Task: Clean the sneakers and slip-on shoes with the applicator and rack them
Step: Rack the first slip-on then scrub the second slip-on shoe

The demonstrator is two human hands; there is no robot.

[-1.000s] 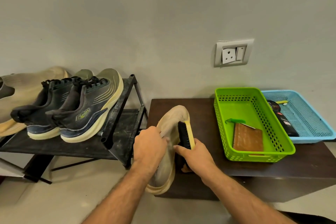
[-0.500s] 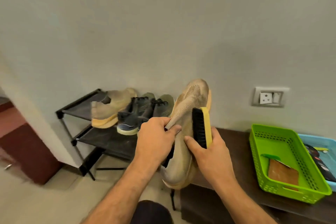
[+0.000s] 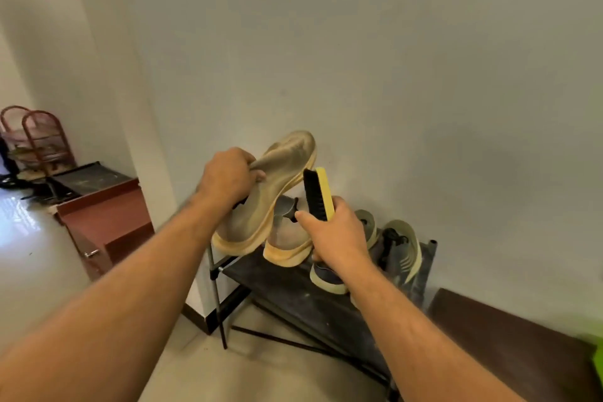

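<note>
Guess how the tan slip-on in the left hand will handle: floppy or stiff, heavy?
Upper probably floppy: the left hand bunches the tan slip-on knit collar. Likely light: that pinch alone carries it aloft. The thick sole looks stiffer, so it should sit flat on the rack.

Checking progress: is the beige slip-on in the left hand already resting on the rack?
No, the left hand holds the slip-on above the rack.

Matt knit-cloth slip-on shoe (image 3: pixel 261 206), black-bristled yellow brush (image 3: pixel 318 194), dull metal rack (image 3: pixel 293 287), glossy floor (image 3: pixel 19 232).
</note>
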